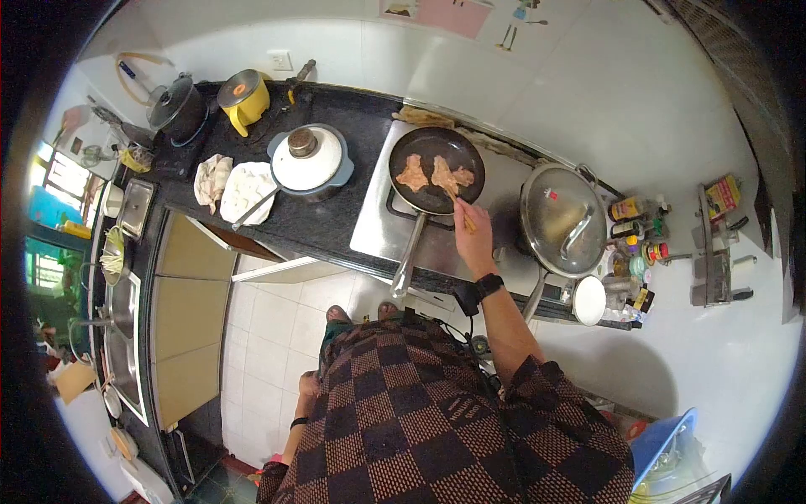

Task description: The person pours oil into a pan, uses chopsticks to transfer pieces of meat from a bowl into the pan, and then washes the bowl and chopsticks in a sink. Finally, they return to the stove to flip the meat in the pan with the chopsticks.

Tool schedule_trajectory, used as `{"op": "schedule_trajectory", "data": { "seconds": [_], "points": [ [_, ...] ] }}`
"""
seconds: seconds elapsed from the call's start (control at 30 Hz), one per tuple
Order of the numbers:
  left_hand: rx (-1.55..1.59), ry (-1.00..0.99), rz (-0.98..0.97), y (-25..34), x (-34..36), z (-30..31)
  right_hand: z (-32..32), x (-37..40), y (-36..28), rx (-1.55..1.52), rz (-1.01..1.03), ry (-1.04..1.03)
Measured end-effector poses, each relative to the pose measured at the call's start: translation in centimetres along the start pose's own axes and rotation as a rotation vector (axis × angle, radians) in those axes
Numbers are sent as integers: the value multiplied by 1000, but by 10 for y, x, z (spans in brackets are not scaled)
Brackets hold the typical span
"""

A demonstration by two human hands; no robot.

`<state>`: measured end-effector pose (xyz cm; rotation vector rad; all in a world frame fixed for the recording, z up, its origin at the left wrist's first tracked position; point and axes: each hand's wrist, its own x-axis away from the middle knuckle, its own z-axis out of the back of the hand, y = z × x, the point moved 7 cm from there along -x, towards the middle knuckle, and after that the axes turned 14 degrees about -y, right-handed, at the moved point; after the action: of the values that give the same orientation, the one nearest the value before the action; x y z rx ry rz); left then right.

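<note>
My right hand is closed around wooden chopsticks, whose tips reach into a black frying pan. Pieces of pale pinkish meat lie flat in the pan, and the chopsticks touch the piece on the right. The pan rests on the left side of a steel gas stove, its long handle pointing toward me. Down beside my body hangs my left hand, away from the counter; its fingers are mostly hidden, and no held object shows.
A lidded wok stands on the stove's right side, with a white bowl and several seasoning bottles beyond. Left of the stove are a blue pot, white cloth and yellow pot. A cabinet door stands ajar below.
</note>
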<state>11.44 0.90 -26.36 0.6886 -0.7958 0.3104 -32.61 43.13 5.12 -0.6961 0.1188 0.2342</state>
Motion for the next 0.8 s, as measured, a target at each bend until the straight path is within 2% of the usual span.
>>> {"op": "schedule_trajectory", "data": {
  "seconds": [0.03,0.1,0.17,0.23,0.27,0.33,0.43,0.5,0.57,0.63,0.67,0.73,0.8],
  "points": [
    [191,-3,112,21,21,20,-3,-3,2,1,-2,2],
    [97,7,50,39,22,31,-8,-11,1,-99,67,49],
    [3,15,-11,53,24,38,-5,-12,0,-137,10,48],
    [324,84,117,49,27,46,-2,-16,5,-172,-41,46],
    [328,84,118,65,33,54,3,-15,16,-70,-61,111],
    [655,42,268,81,49,60,8,-16,31,29,-77,177],
    [563,6,268,81,48,65,8,-13,51,-50,-164,155],
    [473,-38,271,69,42,59,12,-11,41,119,-74,95],
    [429,-62,272,48,30,46,15,-8,36,139,-51,62],
    [219,-89,244,31,16,31,22,-5,26,161,-27,36],
    [220,-91,242,38,20,33,25,-4,19,145,-63,-21],
    [441,25,251,49,33,41,26,-2,9,131,-97,-76],
    [408,17,212,53,31,47,18,-2,5,111,-162,-200]
  ]
}}
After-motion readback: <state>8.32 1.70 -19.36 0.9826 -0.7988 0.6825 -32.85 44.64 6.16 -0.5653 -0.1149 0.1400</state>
